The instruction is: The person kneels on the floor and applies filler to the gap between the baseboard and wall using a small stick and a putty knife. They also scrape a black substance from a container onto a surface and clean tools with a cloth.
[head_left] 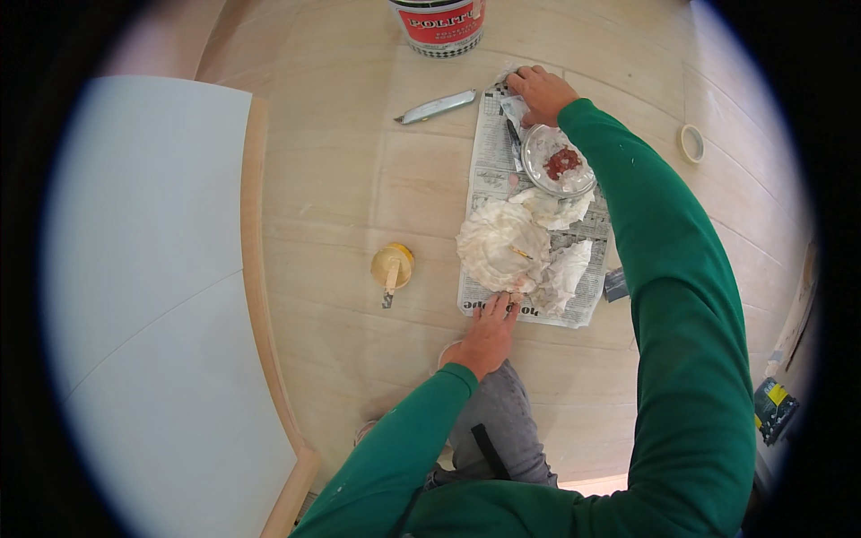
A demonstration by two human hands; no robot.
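Observation:
A newspaper sheet lies on the floor in front of me. On it are crumpled white paper towels, a clear round plastic container with reddish-brown residue, and a slim dark-handled tool. My right hand reaches to the sheet's far edge, its fingers curled and closed on the paper there. My left hand rests at the near edge, fingers stretched out, with the tips touching the paper beside the towels. The left thumb is hard to make out.
A grey utility knife lies left of the newspaper. Nearer stands a small yellowish tub with a flat stick across it. A red-and-white bucket is at the far side, a tape roll at right, a white panel at left.

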